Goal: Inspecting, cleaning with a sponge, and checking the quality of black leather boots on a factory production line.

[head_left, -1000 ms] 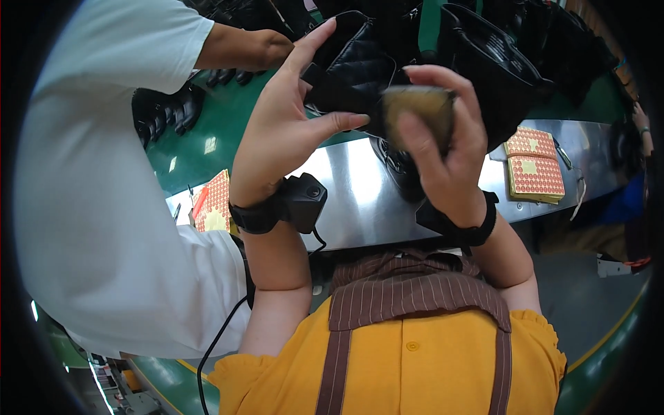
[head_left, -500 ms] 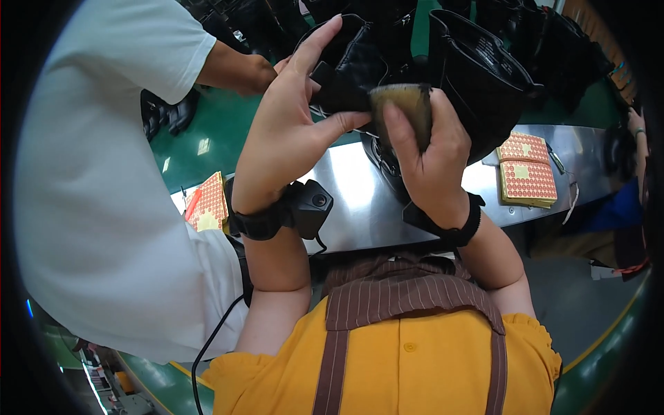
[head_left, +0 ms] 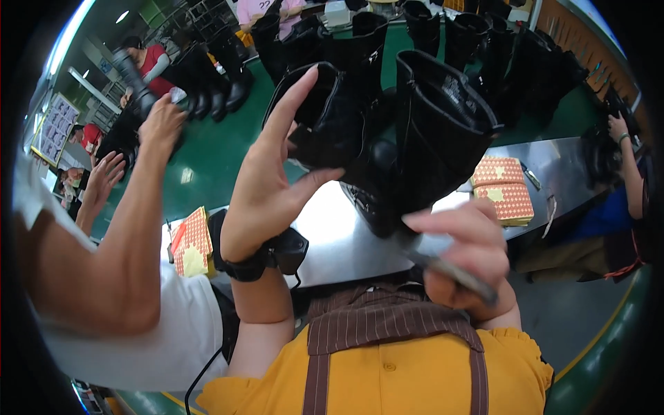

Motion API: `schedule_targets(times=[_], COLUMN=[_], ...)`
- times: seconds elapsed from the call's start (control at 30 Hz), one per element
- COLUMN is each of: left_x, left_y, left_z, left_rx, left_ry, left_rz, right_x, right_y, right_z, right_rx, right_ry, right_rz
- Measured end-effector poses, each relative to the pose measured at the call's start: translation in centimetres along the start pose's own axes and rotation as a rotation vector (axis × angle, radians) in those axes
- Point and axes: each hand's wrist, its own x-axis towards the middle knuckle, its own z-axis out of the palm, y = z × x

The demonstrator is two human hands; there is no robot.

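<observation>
My left hand [head_left: 266, 183] is stretched open, thumb apart, beside a black boot [head_left: 332, 128] whose shaft opens upward; whether it touches the leather I cannot tell. Just right of that stands a second black tall boot [head_left: 443, 128], with its foot over the metal bench. In front of this boot, my right hand [head_left: 467, 252] is closed on a flat brownish-grey pad [head_left: 456, 277], seen nearly edge-on and smeared by motion. Its exact kind does not show.
At my left a co-worker's arm [head_left: 142, 228] reaches out with a black boot [head_left: 135, 83]. Printed sheet stacks lie on the metal bench, red-patterned left [head_left: 194, 242] and right [head_left: 501, 187]. More black boots [head_left: 422, 28] stand on the green table [head_left: 214, 149] beyond.
My right hand has come down and nearer with the pad, away from the boots. The co-worker's arm has swung from beside my left hand out to the far left. My view has tilted up.
</observation>
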Motion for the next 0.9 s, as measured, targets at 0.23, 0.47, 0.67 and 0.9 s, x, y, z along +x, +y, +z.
schedule_targets(times=[0.23, 0.47, 0.67, 0.9], left_x=[-0.8, -2.6, -4.5, -9.4], left_y=[0.2, -1.3, -5.9, -9.9], left_z=[1.5, 4.8, 10.6, 16.6], left_rx=[0.109, 0.282, 0.367, 0.031], left_ry=[0.097, 0.471, 0.873, 0.416], left_rz=[0.117, 0.262, 0.369, -0.367], right_x=[-6.8, -20.3, -23.6, -15.9], right_y=[9.7, 18.5, 20.1, 13.5], right_z=[-15.0, -25.5, -26.3, -20.3], right_rx=[-0.704, -1.187, -1.269, -1.244], right_ry=[0.327, -0.357, -0.358, -0.246], right_rz=[0.940, 1.325, 1.257, 0.818])
